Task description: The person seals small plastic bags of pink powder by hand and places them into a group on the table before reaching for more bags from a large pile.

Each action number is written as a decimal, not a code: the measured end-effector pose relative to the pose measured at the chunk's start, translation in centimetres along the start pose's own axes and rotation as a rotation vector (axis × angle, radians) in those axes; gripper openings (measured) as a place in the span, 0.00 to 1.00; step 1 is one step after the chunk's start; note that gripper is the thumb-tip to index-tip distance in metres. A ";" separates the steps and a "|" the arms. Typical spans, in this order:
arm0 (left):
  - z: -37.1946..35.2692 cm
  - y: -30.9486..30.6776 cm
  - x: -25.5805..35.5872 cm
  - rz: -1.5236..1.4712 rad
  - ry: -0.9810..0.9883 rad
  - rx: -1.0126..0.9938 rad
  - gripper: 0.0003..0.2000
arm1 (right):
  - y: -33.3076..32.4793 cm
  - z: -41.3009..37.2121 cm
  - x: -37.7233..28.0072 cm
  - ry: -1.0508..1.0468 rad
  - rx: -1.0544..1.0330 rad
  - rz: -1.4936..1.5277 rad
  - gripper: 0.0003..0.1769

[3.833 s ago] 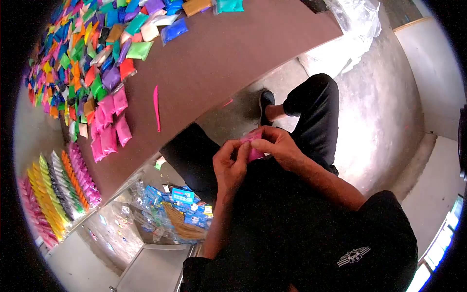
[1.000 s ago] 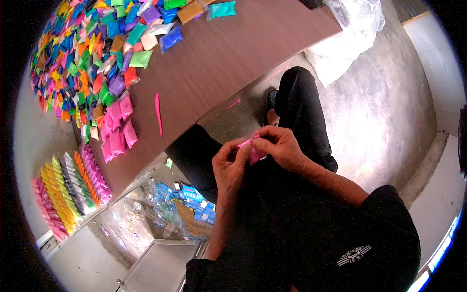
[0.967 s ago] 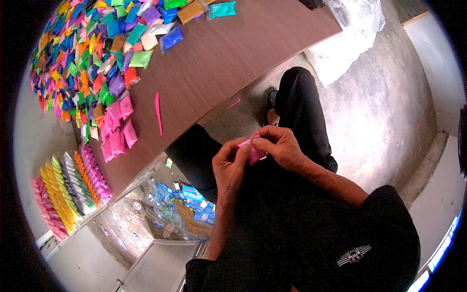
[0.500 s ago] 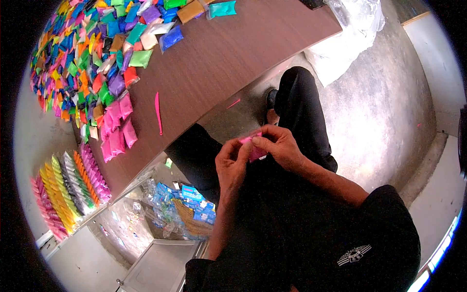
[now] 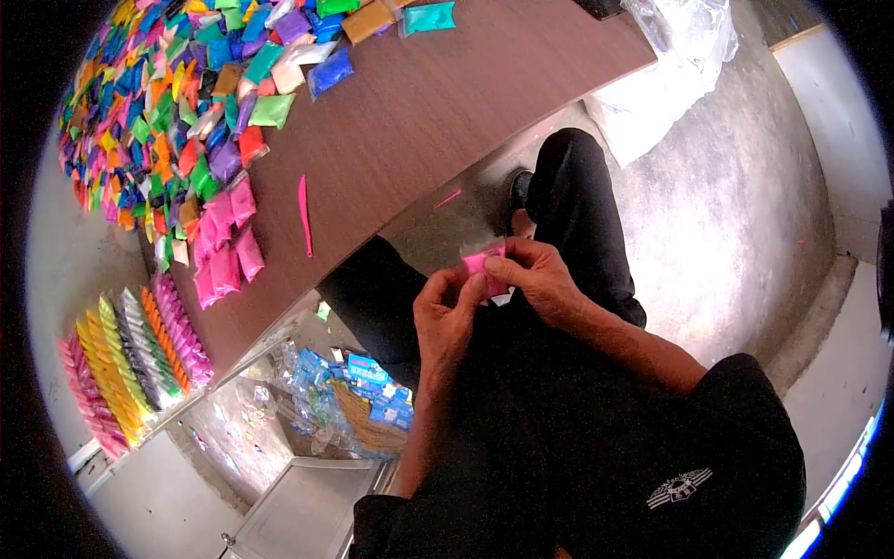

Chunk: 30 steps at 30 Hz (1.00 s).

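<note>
Over my lap, both hands pinch one small pink packet [image 5: 484,262]. My left hand [image 5: 447,312] grips its near edge with thumb and fingers, and my right hand [image 5: 538,279] holds its far edge. Most of the packet is hidden between my fingers. On the brown table [image 5: 438,102] to the left lie a group of matching pink packets [image 5: 222,244] and a thin pink stick [image 5: 304,214].
A heap of several coloured packets [image 5: 168,102] covers the table's far left. Rows of coloured sticks [image 5: 126,359] fill a tray below the table edge. Blue wrappers [image 5: 358,396] sit in a basket by my knee. A clear plastic bag [image 5: 684,37] lies on the floor.
The pink packet has risen slightly between my fingers and shows more of its top edge. My hands stay together over my lap.
</note>
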<state>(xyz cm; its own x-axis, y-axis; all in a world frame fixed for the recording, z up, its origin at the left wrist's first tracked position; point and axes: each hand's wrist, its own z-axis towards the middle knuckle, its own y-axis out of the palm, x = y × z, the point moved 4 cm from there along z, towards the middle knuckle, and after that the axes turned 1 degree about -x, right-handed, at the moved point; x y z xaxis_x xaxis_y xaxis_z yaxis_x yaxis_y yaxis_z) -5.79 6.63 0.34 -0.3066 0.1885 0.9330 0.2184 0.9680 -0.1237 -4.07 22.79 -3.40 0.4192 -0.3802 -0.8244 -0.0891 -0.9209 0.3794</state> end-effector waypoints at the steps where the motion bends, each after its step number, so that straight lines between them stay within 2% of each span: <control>1: 0.0 0.1 0.0 -0.008 -0.021 0.001 0.10 | -0.3 0.1 0.4 0.021 -0.008 0.008 0.15; 5: -0.2 0.7 -0.3 -0.074 -0.129 -0.004 0.10 | -0.1 0.2 0.6 0.079 -0.024 0.128 0.16; 7: -0.1 0.3 -0.8 -0.003 -0.156 -0.051 0.10 | 0.2 0.1 0.4 0.109 -0.013 0.132 0.16; 12: 0.1 0.3 -1.1 -0.032 -0.085 -0.105 0.10 | -0.2 0.4 1.3 0.166 -0.060 0.104 0.14; 15: -0.2 0.5 -0.6 0.022 -0.099 -0.132 0.11 | -0.6 0.7 1.7 0.099 -0.058 0.079 0.13; 18: -0.5 0.8 -0.3 -0.001 -0.112 -0.133 0.11 | -0.6 0.6 1.4 0.094 0.025 0.117 0.13; 24: 0.2 0.4 -1.2 -0.044 -0.108 -0.096 0.11 | -0.4 0.8 1.2 0.094 -0.003 0.076 0.14; 26: 0.2 0.2 -1.3 -0.050 -0.087 -0.088 0.11 | 0.3 0.6 0.2 0.082 0.060 0.154 0.18; 28: 0.2 0.3 -1.2 -0.066 0.008 -0.094 0.11 | -0.3 0.8 0.9 0.070 0.043 0.093 0.18; 30: 0.1 0.4 -1.1 -0.066 -0.031 -0.093 0.11 | -0.7 0.9 0.8 0.052 0.014 0.027 0.17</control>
<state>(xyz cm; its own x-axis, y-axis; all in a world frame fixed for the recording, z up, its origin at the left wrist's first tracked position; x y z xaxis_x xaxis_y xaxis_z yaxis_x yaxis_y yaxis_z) -5.43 6.79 -0.76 -0.3515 0.1309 0.9270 0.2812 0.9592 -0.0289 -4.49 23.09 -4.67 0.4624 -0.4007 -0.7910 -0.1137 -0.9115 0.3953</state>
